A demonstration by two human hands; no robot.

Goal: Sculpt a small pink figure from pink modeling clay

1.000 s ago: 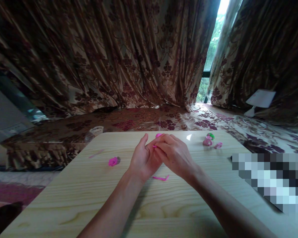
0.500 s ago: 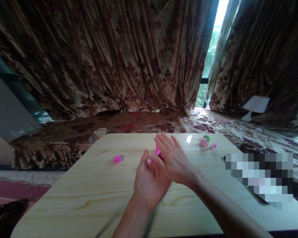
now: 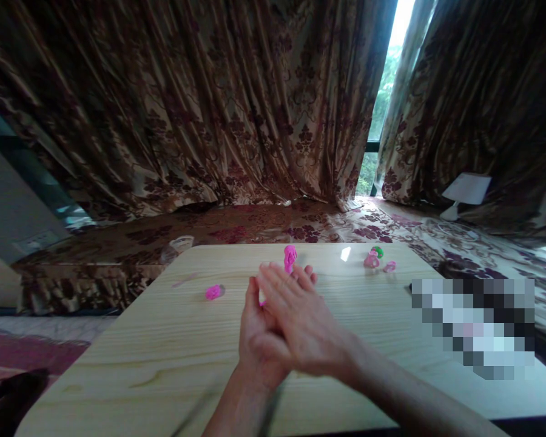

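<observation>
My left hand lies palm up over the pale wooden table, fingers stretched. My right hand lies flat across it, palm down, fingers straight and a little smeared by motion. A sliver of pink clay shows between the two palms. Just beyond the fingertips a small upright pink clay piece stands on the table. A pink clay lump lies to the left of my hands.
At the table's far right sit a pink clay figure, a green bit and a small pink bit. A pixelated patch covers the right edge. A clear cup and patterned curtains lie beyond.
My hands have gone from a fingertip pinch to flat palms pressed together, and my right hand has slid across the left. The view has shifted a little.
</observation>
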